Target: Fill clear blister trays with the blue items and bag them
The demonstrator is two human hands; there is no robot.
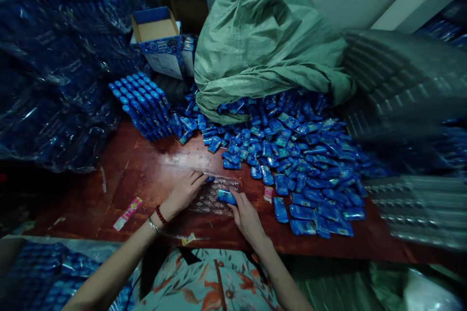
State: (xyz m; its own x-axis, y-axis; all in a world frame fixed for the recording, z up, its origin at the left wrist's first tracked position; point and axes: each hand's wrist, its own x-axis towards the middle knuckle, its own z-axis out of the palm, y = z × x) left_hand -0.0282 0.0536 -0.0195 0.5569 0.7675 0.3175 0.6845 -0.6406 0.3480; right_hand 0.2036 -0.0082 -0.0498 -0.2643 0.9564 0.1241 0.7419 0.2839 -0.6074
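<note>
Right-hand grip [245, 214] pinching one blue packet [226, 197] over clear blister tray [213, 199]; left hand [184, 189] flat, steadying tray edge.
Tray at near table [146, 175] edge; loose packet heap [302, 155] within right reach, spilling from green sack [262, 39].

Single head-mounted view: we look forward and steeply down, at close range, onto the reddish-brown wooden table [146, 175], our own forearms entering from below.
</note>
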